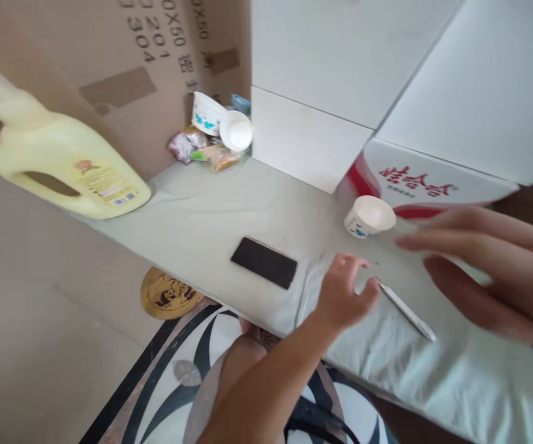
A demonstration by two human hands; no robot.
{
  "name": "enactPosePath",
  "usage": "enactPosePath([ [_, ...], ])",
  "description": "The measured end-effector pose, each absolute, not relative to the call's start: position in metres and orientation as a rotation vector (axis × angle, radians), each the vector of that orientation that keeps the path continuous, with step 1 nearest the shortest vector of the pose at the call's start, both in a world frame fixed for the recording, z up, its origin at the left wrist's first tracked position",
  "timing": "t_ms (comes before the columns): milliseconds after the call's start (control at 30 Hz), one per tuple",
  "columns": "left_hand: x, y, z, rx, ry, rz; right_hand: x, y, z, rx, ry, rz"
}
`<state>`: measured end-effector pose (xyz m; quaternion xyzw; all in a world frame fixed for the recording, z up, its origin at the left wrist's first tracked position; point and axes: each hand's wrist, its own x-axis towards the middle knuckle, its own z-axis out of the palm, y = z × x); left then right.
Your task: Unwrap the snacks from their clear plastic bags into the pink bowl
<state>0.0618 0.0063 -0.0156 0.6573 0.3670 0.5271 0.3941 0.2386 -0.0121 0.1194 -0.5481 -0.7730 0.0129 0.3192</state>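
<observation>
My left hand (347,293) rests on the pale cloth-covered table (192,216), fingers curled, right beside the end of a white pen (407,311); I cannot see it gripping anything. My right hand (488,271) hovers close to the camera on the right, blurred, fingers stretched out and apart, holding nothing. A small white paper cup (368,216) with blue print stands just beyond both hands. A black phone (264,262) lies face up to the left of my left hand.
A yellow detergent jug (63,163) lies at the left. Two paper cups (222,120) and snack wrappers (201,150) sit at the back by a cardboard box (109,55). White boxes (321,80) and a red-printed carton (414,182) stand behind. A round panda coaster (168,293) lies below.
</observation>
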Motion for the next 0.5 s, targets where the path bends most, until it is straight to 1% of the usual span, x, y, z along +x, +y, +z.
enactPosePath([
  [67, 0.053, 0.013, -0.012, 1.522, 0.969, 1.311, 0.196, 0.054, 0.128, -1.386, -2.252, 0.066],
  [100, 0.047, 0.017, -0.01, 1.454, 0.976, 1.29, 0.174, 0.085, 0.124, -1.345, -2.348, 0.082],
  [167, 0.031, 0.027, -0.008, 1.341, 0.969, 1.22, 0.135, 0.137, 0.107, -1.347, -2.357, 0.113],
  [267, 0.007, 0.043, -0.01, 1.214, 0.95, 1.13, 0.085, 0.199, 0.073, -1.498, -2.322, 0.247],
  [400, -0.016, 0.063, -0.017, 1.006, 0.966, 1.139, 0.02, 0.273, 0.046, -1.77, -2.167, 0.562],
  [500, -0.027, 0.075, -0.024, 0.907, 0.961, 1.091, -0.021, 0.328, 0.036, -1.919, -2.14, 0.582],
])
